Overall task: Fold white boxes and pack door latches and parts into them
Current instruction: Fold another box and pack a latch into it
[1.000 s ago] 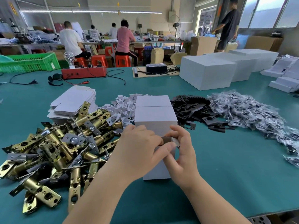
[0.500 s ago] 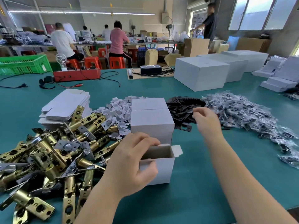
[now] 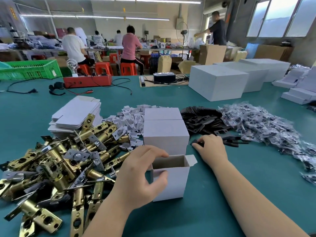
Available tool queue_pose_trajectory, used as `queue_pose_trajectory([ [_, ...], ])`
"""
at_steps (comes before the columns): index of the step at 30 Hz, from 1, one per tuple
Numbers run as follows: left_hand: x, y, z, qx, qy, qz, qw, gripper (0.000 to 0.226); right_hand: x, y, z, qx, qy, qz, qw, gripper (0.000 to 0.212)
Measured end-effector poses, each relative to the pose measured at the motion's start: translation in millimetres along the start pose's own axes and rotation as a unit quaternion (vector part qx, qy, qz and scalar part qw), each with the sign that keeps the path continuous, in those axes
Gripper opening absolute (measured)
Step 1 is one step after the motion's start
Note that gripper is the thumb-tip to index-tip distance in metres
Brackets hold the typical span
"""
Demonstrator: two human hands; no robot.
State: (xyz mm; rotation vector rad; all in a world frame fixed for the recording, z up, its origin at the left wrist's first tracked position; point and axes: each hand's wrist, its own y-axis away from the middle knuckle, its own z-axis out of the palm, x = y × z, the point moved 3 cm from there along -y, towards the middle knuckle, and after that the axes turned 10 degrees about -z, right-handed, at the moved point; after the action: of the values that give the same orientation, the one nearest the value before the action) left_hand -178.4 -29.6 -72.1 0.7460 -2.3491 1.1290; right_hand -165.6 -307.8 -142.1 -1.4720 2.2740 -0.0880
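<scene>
Head view: black plate (image 3: 196, 143) under right-hand fingers (image 3: 207, 140).

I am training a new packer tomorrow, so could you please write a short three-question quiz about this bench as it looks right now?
1. True or false: the open white box held by the left hand has its top flaps closed.
2. What is the right hand pinching: A) a brass door latch, B) a black plate, C) a plastic parts bag?
3. Which pile lies to the left of the open white box?

Key: 1. False, the top is open. 2. B. 3. The brass door latches.
</scene>
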Motion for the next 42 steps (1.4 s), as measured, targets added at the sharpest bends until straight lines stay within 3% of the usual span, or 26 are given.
queue_pose_trajectory([
  [5, -0.2, -0.9, 0.2, 0.002, 0.012, -0.003, 1.000, 0.029, -4.4, 4.7, -4.9, -0.008, -0.020, 0.015, 1.000, 0.025],
  [8, -0.2, -0.2, 0.2, 0.007, 0.014, -0.009, 1.000, 0.030, -7.6, 6.6, -10.5, 0.004, -0.079, 0.014, 0.997, 0.008],
  [10, 0.2, -0.1, 0.2, 0.008, 0.016, -0.012, 1.000, 0.030, -9.2, 7.5, -15.7, 0.024, -0.139, 0.022, 0.990, 0.009],
  [13, -0.4, 0.1, 0.6, 0.007, 0.016, -0.013, 1.000, 0.030, -11.4, 11.6, -23.1, 0.073, -0.364, 0.105, 0.922, 0.018],
  [15, -0.1, 0.3, 1.2, 0.007, 0.016, -0.012, 1.000, 0.030, -8.7, 17.1, -23.4, 0.082, -0.469, 0.165, 0.864, 0.020],
  [17, 0.2, 0.6, 1.7, 0.009, 0.015, -0.011, 1.000, 0.030, -7.5, 25.7, -22.1, 0.082, -0.555, 0.184, 0.807, 0.036],
  [20, 0.2, 0.6, 1.9, 0.015, 0.014, -0.009, 1.000, 0.030, -6.9, 39.0, -19.9, 0.093, -0.557, 0.169, 0.808, 0.053],
  [25, 0.3, 0.5, 2.9, 0.015, 0.017, -0.010, 1.000, 0.031, -16.1, 44.8, -21.5, 0.117, -0.621, 0.170, 0.756, 0.016],
  [29, 0.3, 0.3, 2.8, 0.013, 0.020, -0.017, 1.000, 0.032, -20.2, 45.9, -19.5, 0.112, -0.589, 0.172, 0.782, 0.025],
  [32, -1.1, 0.5, 3.5, 0.009, 0.019, -0.017, 1.000, 0.033, -16.8, 47.8, -20.7, 0.135, -0.550, 0.167, 0.807, 0.014],
  [35, -3.4, 0.6, 4.2, 0.012, 0.026, -0.021, 0.999, 0.032, -17.0, 49.1, -24.8, 0.144, -0.548, 0.126, 0.814, 0.018],
  [40, -5.3, 0.7, 6.1, 0.011, 0.032, -0.028, 0.999, 0.032, -31.0, 52.4, -56.0, 0.230, -0.660, 0.051, 0.714, 0.013],
  [42, -5.6, 0.1, 6.5, 0.011, 0.037, -0.031, 0.999, 0.031, -41.8, 53.0, -77.4, 0.248, -0.674, 0.012, 0.695, 0.010],
])
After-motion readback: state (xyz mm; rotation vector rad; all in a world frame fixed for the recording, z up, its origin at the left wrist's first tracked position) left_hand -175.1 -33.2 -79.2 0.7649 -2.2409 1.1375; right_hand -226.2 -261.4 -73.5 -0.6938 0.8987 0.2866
